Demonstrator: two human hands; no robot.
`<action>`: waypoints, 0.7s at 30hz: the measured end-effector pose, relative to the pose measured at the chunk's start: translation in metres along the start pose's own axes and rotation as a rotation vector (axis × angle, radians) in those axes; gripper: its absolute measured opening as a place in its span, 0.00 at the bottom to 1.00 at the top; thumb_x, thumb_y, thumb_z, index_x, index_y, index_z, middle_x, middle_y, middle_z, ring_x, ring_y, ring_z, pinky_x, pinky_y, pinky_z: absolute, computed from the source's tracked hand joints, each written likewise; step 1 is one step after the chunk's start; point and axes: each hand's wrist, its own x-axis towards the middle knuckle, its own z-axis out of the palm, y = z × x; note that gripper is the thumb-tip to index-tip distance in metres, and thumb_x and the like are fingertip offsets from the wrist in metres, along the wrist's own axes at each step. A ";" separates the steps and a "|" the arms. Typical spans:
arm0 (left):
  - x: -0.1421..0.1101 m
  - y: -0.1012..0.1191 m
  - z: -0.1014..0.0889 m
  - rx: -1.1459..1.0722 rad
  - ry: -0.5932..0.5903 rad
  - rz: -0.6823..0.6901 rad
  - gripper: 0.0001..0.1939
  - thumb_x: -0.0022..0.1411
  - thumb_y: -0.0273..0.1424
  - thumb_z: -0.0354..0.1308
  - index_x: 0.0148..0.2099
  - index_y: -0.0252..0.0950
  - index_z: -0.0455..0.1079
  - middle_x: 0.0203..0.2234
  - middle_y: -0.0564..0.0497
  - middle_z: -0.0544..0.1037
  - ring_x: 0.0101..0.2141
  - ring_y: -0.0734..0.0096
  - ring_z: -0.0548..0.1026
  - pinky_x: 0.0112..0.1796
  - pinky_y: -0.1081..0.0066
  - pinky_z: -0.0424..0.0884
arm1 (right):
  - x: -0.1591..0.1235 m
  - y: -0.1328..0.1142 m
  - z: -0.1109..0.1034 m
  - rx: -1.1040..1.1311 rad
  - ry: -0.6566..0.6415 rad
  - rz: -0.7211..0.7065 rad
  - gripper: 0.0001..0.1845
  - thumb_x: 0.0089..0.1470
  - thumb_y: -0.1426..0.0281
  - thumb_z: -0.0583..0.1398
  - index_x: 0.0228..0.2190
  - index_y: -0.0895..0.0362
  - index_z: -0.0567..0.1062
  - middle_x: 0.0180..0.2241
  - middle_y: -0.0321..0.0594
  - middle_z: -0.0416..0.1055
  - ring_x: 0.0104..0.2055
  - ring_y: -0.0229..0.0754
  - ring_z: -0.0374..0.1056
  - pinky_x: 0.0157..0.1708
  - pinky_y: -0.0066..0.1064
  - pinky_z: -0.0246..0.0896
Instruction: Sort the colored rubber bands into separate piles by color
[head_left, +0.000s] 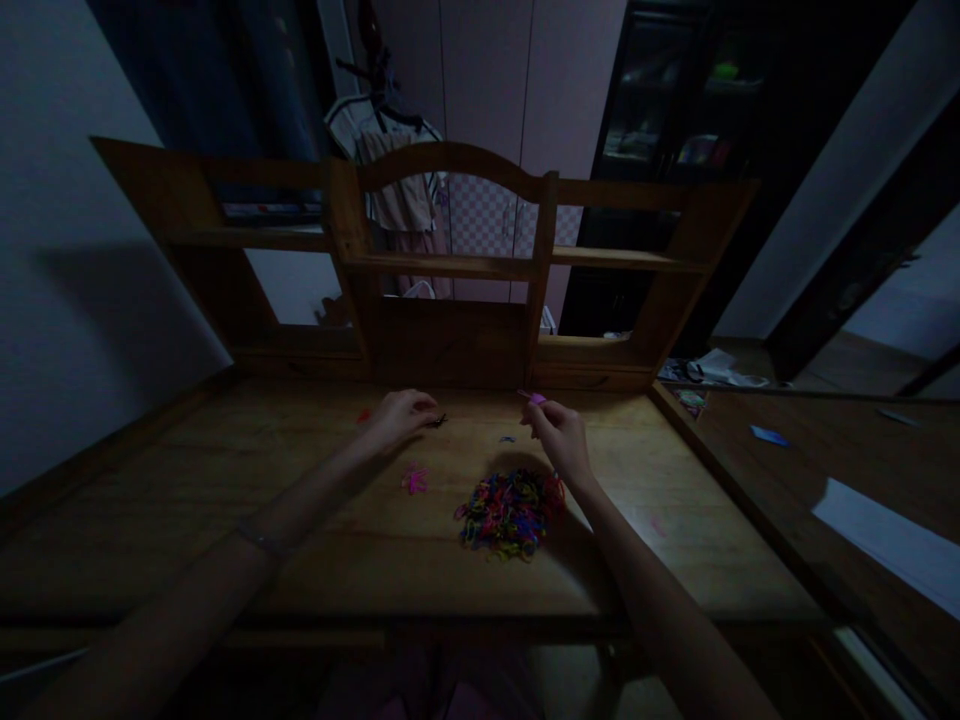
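My right hand (561, 438) is closed around a small pink-purple tool (537, 398) with a thin tip pointing left; its exact kind is not clear. Over the back of the desk, my left hand (399, 415) has its fingers drawn together just above a small dark cluster of bands (439, 421). Whatever lies between those fingertips is too small to make out. A tangled heap of multicoloured bands (510, 512) sits nearer to me, and a little pink bunch of bands (414, 479) lies to its left. Between my hands is a small bluish piece (508, 439).
Something orange (364, 415) lies behind my left wrist. A wooden shelf unit (446, 265) rises along the desk's back edge. On the right, a lower brown surface (780, 470) carries white paper (892, 535) and a blue packet (769, 435). The room is dim.
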 end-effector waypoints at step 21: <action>-0.094 0.085 0.061 -0.014 -0.184 0.244 0.09 0.65 0.33 0.51 0.39 0.38 0.72 0.36 0.49 0.71 0.40 0.66 0.70 0.42 0.68 0.65 | -0.001 -0.001 0.002 0.003 0.015 -0.024 0.22 0.59 0.57 0.53 0.24 0.57 0.76 0.19 0.36 0.68 0.23 0.38 0.66 0.25 0.27 0.54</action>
